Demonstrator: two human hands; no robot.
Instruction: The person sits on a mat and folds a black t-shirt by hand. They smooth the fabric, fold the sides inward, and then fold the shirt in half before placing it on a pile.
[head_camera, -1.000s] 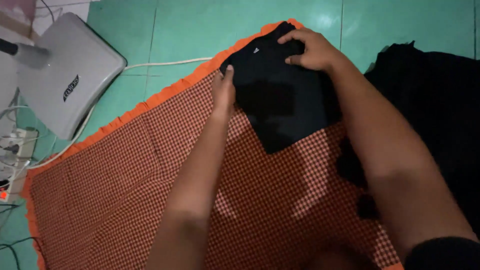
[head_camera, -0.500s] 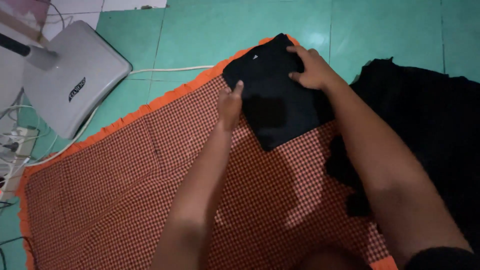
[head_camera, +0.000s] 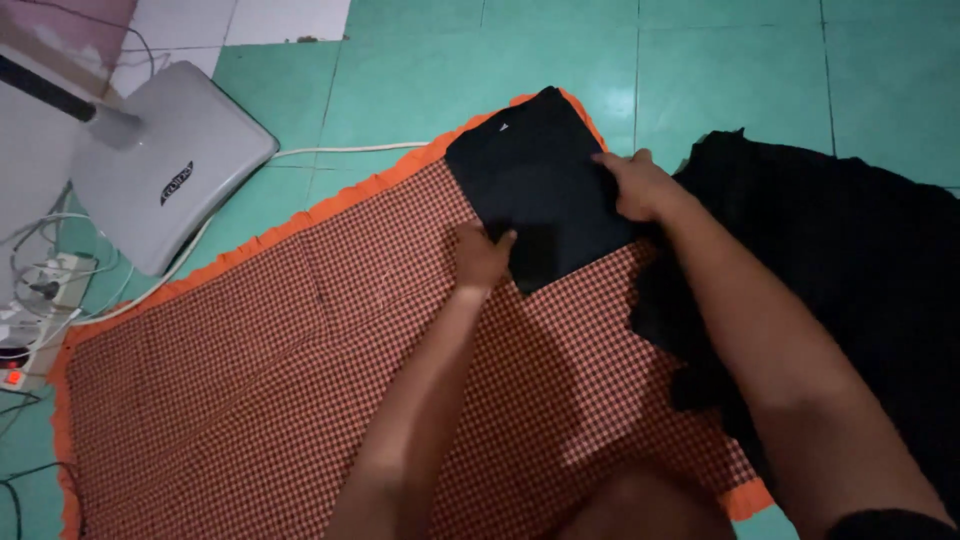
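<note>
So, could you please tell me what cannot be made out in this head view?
- Underside of the folded black garment: hidden against the checked mat.
- Right hand palm: turned down onto the garment.
- Left hand fingertips: curled at the garment's edge.
- Black cloth pile: cut off by the right edge, too dark.

We reached both bare arms forward from the bottom of the view, elbows low. Our left hand (head_camera: 480, 255) lay palm down, fingers bent and pointing right. Our right hand (head_camera: 637, 186) lay flat farther ahead, fingers stretched to the left, its forearm running back to the lower right. The two hands stayed apart.
</note>
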